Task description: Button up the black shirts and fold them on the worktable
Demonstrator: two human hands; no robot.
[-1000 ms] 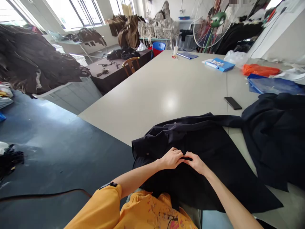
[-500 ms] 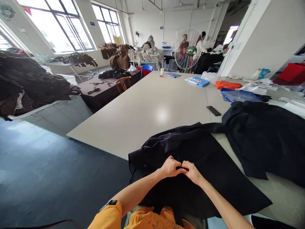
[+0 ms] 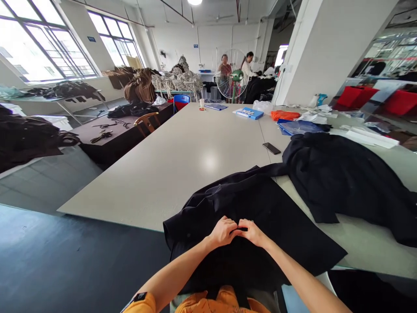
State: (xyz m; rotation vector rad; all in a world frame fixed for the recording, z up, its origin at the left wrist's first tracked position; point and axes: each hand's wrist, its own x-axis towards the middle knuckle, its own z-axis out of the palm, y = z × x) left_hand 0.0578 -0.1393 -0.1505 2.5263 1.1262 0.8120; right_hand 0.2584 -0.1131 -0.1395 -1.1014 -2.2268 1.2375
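Observation:
A dark navy garment [image 3: 273, 217] lies across the near edge of the table, part of it hanging down in front of me. My left hand [image 3: 224, 231] and my right hand [image 3: 251, 231] meet over its middle, fingertips almost touching. Both are closed in a pinch on the garment's cloth; the exact part between the fingers is hidden by them. To the right, a second dark garment [image 3: 342, 174] lies bunched up, touching the far end of the first.
On the pale table [image 3: 156, 174] are a phone [image 3: 271, 148], a blue box [image 3: 249, 113], an orange bag [image 3: 284, 115] and blue folders [image 3: 298, 127]. A large fan [image 3: 236, 76] stands beyond, two people behind it. Dark clothes [image 3: 26, 143] are heaped at left.
The view has turned to the right, so everything sits further left in it. Both hands keep their pinch on the garment, in nearly the same place on the cloth.

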